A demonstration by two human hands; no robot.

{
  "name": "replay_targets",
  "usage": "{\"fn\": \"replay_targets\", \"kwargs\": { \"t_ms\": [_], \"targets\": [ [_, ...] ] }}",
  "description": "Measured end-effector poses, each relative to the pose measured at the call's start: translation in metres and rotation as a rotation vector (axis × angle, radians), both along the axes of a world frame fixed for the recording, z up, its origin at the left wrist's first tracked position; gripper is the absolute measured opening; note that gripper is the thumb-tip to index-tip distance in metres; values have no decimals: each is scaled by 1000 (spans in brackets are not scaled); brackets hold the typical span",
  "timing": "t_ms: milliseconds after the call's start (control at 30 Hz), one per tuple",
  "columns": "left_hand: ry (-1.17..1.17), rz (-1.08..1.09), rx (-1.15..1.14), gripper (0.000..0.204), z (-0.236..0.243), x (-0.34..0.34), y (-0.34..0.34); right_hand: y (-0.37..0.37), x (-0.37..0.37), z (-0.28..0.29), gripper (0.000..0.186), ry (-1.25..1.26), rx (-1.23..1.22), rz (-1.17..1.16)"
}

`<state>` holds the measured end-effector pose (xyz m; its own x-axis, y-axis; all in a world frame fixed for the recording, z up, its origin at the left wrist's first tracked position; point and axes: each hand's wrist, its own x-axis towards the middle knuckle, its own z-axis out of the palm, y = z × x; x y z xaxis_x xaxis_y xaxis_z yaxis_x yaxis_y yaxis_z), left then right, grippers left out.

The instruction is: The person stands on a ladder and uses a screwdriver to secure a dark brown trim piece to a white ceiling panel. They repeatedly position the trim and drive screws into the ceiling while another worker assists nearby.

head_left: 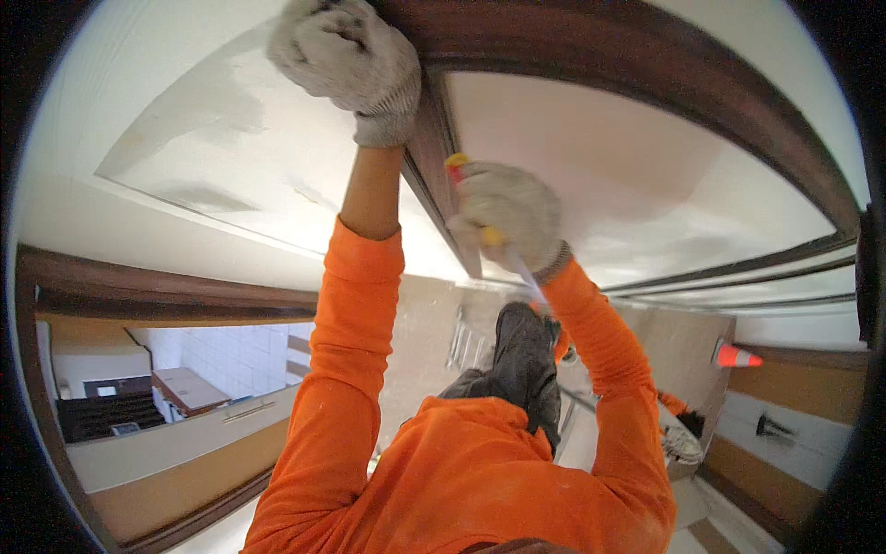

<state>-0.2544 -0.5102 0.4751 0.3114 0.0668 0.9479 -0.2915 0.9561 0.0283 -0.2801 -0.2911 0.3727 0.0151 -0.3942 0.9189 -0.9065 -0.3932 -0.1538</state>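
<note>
My left hand (346,63), in a pale knitted work glove, is raised against the dark brown wooden frame (517,32) at the upper left. Its fingers are curled closed, and whatever they may hold is hidden. Lower and to the right, my right hand (512,208), in a matching glove, is wrapped round a hand tool (456,168) with a red-and-yellow handle. A narrow pale shaft or blade comes out below that fist, blurred, so its exact kind is unclear. This hand is beside the frame's upright, in front of a whitish panel (609,157).
Another whitish panel (212,138) with grey smears lies to the left. A second person in orange sleeves is partly visible below right. An orange-and-white traffic cone (738,356) stands at the right. Through an opening at lower left show a wooden cabinet (189,388) and white tiles (240,355).
</note>
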Motion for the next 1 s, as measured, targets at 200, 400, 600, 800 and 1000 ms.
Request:
{"fn": "replay_targets", "kwargs": {
  "t_ms": [200, 400, 600, 800, 1000],
  "targets": [
    [78, -73, 113, 29, 8, 0, 4, -20, -55, 125, 23, -90, -569, 199],
    [109, -172, 51, 31, 27, 10, 15, -55, -74, 125, 30, -166, -600, 170],
    [196, -229, 109, 33, 30, 15, 18, -54, -70, 128, 28, -148, -572, 121],
    [250, -244, 126, 34, 36, 16, 22, -57, -64, 125, 30, -224, -516, 138],
    [282, -275, 84, 35, 35, 18, 18, -58, -67, 127, 31, -173, -416, 143]
  ]
}}
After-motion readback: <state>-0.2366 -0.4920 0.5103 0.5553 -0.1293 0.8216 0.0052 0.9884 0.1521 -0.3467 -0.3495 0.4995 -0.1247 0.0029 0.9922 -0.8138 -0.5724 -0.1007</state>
